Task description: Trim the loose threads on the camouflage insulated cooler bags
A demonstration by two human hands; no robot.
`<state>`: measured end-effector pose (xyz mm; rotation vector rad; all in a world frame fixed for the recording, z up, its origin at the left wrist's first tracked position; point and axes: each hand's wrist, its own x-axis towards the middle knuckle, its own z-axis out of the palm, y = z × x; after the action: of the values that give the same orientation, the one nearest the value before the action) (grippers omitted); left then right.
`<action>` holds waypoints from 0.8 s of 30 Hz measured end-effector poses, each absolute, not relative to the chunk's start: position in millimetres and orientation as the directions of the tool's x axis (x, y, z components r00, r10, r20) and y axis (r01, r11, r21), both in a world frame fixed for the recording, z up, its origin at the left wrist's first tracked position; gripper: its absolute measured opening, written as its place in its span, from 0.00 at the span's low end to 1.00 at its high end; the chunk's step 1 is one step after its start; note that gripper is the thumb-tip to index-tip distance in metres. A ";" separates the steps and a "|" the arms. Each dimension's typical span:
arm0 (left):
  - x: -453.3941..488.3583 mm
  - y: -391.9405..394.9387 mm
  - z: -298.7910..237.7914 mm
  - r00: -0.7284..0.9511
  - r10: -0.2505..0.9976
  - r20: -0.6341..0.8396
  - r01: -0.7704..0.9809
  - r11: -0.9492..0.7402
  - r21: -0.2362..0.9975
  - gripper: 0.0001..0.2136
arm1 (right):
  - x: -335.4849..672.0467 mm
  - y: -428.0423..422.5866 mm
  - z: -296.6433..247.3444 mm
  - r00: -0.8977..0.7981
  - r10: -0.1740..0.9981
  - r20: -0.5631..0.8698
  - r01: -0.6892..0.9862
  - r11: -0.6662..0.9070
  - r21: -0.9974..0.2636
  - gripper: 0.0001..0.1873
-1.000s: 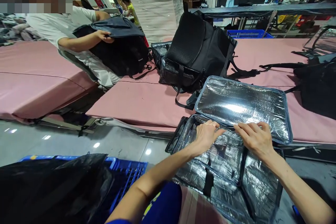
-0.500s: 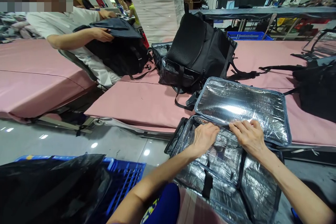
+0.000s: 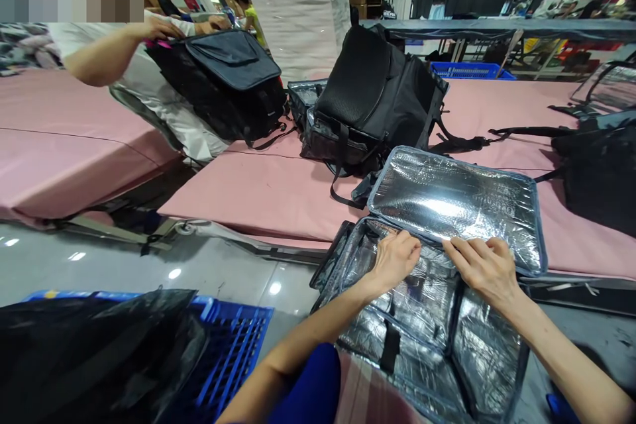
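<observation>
Working at the near edge of the pink counter [image 3: 238, 192]; lots of room, no need to reach deeper
Got the open silver-lined bag [image 3: 430, 321] right in front of the body, just below that edge; can't tell what carries its underside, so brace it before tugging on anything
Leave the lid [image 3: 447, 202] lying back on the counter, shiny side up; don't let it flop forward over the work
Good placement of the left hand [image 3: 397, 258] and right hand [image 3: 484, 271]: side by side along the seam [image 3: 431, 238] between lid and bag, with a short gap; work both at the same pace for even tension
Pull along the seam, not across, to spare the foil (probably easy to crease or tear)
Mind the black strap [image 3: 342, 195] near the lid's left end; keep it out of the seam
Check the fingers [image 3: 460, 252]: bent down at the seam on both hands, tips partly hidden, can't tell whether clamped on it or just resting
If pinching, catch edge only, no loose foil
</observation>
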<state>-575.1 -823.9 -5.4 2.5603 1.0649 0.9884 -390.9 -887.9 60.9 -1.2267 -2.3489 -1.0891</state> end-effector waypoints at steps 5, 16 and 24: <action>-578.6 -824.9 1.3 0.555 0.706 0.440 0.455 -0.700 0.550 0.04 | -389.4 -895.5 64.8 -0.603 0.590 0.538 0.790 0.348 0.505 0.13; -575.0 -825.1 2.2 0.579 0.724 0.375 0.445 -0.666 0.599 0.04 | -396.6 -889.6 52.8 -0.601 0.599 0.529 0.792 0.356 0.497 0.10; -601.4 -819.1 26.9 0.671 0.533 0.515 0.479 -0.842 0.248 0.07 | -387.6 -895.7 45.4 -0.303 0.747 0.592 0.944 0.319 0.081 0.06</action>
<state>-601.4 -819.1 26.9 2.7872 0.8466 0.9036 -387.6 -895.7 45.4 -1.4929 -2.1405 -0.5867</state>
